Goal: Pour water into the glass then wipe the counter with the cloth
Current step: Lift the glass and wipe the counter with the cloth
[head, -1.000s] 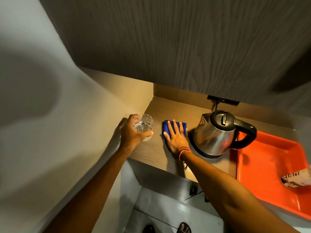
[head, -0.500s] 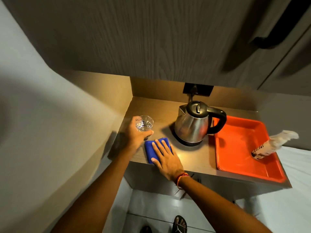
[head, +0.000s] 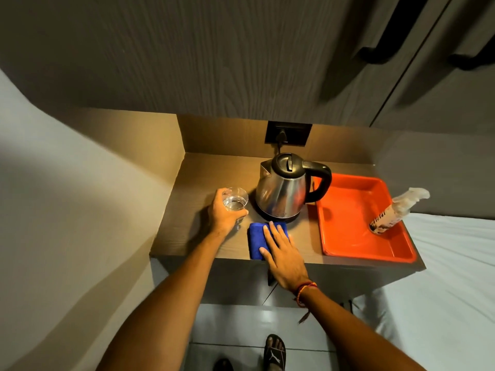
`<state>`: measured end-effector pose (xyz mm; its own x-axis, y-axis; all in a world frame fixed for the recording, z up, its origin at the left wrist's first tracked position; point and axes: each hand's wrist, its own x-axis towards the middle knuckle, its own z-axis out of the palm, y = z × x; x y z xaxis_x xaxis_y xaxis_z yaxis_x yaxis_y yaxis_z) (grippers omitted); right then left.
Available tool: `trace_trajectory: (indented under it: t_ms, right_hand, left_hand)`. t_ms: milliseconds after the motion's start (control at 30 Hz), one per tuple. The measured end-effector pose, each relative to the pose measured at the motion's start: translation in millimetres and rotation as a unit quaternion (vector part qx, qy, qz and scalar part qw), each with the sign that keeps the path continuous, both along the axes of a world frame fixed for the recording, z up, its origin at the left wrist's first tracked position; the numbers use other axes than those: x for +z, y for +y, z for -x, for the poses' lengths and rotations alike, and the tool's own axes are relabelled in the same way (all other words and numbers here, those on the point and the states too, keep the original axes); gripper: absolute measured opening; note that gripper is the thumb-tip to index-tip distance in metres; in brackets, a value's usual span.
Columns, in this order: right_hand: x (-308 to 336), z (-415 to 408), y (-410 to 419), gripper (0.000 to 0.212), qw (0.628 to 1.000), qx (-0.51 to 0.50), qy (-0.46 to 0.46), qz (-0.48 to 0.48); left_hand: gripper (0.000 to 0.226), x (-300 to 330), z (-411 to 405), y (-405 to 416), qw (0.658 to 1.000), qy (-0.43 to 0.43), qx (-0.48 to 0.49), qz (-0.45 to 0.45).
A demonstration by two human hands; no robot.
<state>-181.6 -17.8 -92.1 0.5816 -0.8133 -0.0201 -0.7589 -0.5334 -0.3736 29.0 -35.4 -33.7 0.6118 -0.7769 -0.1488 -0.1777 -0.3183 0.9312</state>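
Note:
A clear glass [head: 235, 200] with water in it is gripped from the left by my left hand [head: 223, 214], slightly above the wooden counter [head: 187, 226]. A folded blue cloth [head: 257, 241] lies at the counter's front edge. My right hand [head: 284, 253] lies flat on the cloth's right part, fingers spread, pressing it down. A steel kettle [head: 281, 191] with a black lid and handle stands on its base just behind the cloth, right of the glass.
An orange tray [head: 348, 236] fills the counter's right side, with a spray bottle [head: 396, 210] leaning in its right corner. A wall socket [head: 288, 132] holds the kettle's plug. A wall closes the left side, cabinets hang above, and a white bed lies to the right.
My right hand has dragged the blue cloth from the counter's middle toward the front edge, then a little to the right. The left hand keeps hold of the glass. The view has pulled back.

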Motion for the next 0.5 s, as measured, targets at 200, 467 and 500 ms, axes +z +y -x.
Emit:
trace_trajectory:
  t_ms: [200,467,500]
  right_hand:
    - [10,12,-9,0.047,0.980,-0.162,-0.118,0.010]
    - [24,1,-20,0.020,0.935,-0.243,-0.235,-0.105]
    - [29,1,-22,0.016,0.925,-0.258,-0.252,-0.121]
  left_hand:
    - [0.097,-17,19,24,0.987,-0.061,0.074,-0.131]
    - [0.043,-8,104,36,0.969,-0.126,-0.023,-0.212]
    - [0.038,-2,109,31,0.979,-0.089,-0.024,-0.184]
